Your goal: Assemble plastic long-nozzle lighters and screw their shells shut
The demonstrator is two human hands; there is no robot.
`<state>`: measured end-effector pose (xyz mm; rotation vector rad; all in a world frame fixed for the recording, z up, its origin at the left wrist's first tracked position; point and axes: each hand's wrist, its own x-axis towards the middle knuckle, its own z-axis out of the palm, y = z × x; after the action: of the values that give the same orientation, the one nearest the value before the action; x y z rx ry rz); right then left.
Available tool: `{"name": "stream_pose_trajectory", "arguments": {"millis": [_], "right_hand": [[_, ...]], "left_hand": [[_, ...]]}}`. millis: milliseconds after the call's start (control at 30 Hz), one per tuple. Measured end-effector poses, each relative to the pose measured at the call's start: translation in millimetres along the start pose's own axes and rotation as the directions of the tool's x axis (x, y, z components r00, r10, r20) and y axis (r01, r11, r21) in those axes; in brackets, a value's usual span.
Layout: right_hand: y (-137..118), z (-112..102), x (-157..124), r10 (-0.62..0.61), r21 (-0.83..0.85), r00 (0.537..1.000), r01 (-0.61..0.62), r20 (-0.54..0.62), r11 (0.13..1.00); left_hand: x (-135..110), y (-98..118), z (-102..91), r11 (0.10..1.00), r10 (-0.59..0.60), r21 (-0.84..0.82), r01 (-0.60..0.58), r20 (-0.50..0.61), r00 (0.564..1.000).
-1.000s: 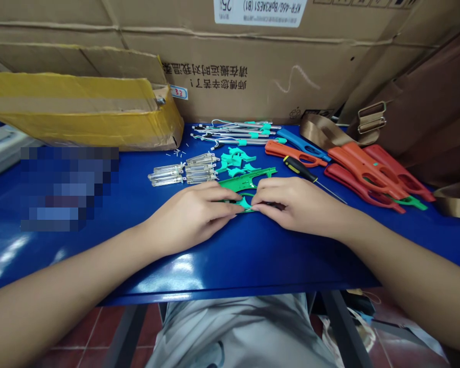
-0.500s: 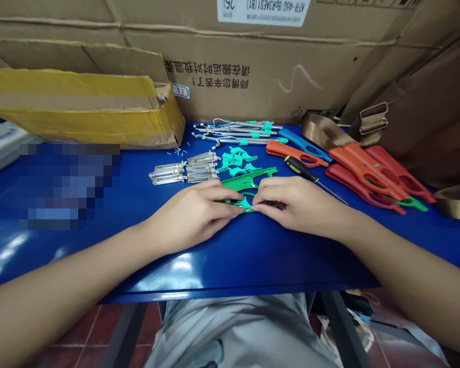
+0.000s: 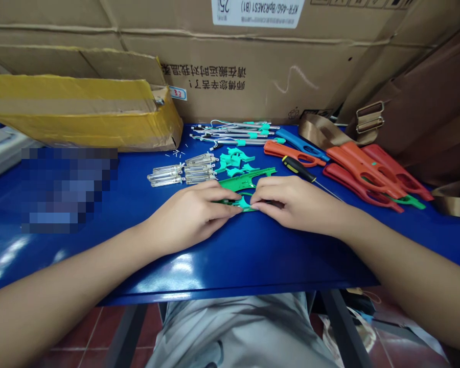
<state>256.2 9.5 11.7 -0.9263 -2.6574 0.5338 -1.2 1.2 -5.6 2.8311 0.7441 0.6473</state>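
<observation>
teal piece [image 3: 243, 203] sandwiched between fingertips: 3 o'clock from left hand [image 3: 199, 207], 9 o'clock from right hand [image 3: 287, 202], neither really nearer; green casing [image 3: 249, 210] clamped by both, long axis laid roughly 9-to-3, exact pinch kinda hidden, second green half [image 3: 237, 182] parked at 12

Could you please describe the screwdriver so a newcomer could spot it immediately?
On the blue table, look just beyond the right hand. Between an orange casing and a red casing lies the screwdriver, set apart by its black-and-yellow handle and slim shaft.
</observation>
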Motion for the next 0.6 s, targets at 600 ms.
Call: {"name": "stream_pose_trajectory", "arguments": {"millis": [600], "right_hand": [[7, -10, -3, 0.103, 0.135, 0.995, -0.102, 0.000, 0.986]], "left_hand": [[1, 1, -1.6, 1.000, -0.022, -0.015, 0.023, 0.014, 1.000]]}}
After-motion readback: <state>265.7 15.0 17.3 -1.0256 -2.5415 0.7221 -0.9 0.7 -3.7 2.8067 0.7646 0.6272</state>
